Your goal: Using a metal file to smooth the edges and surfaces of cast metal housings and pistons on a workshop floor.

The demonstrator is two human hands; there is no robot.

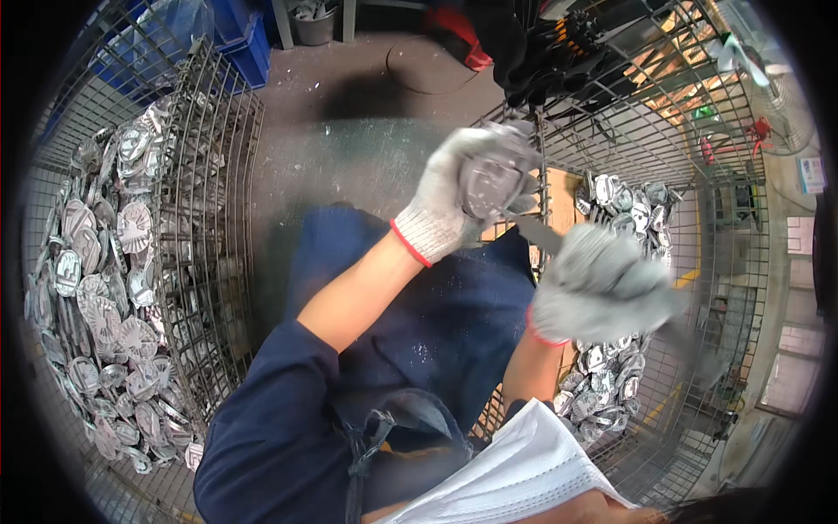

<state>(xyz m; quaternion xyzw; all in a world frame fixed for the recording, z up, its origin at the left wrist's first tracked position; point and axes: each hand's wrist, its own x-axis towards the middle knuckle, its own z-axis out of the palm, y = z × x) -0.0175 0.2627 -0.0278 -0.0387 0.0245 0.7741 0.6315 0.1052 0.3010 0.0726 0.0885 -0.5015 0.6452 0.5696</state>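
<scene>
My left hand (445, 188), in a white knit glove with a red cuff, grips a rounded grey metal casting (493, 179) and holds it up in front of me. My right hand (602, 284), in a similar glove, is closed around a flat file (539, 234). One end of the file touches or nearly touches the lower edge of the casting; the other end, past my fist, is smeared by motion. The fingers behind the casting are partly hidden.
A wire cage (209, 201) full of metal castings (131, 323) stands at my left. Another wire cage (690, 201) on my right holds more castings (611, 384) and cardboard. Blue bins (244, 52) and a grey bucket (316, 24) stand farther off.
</scene>
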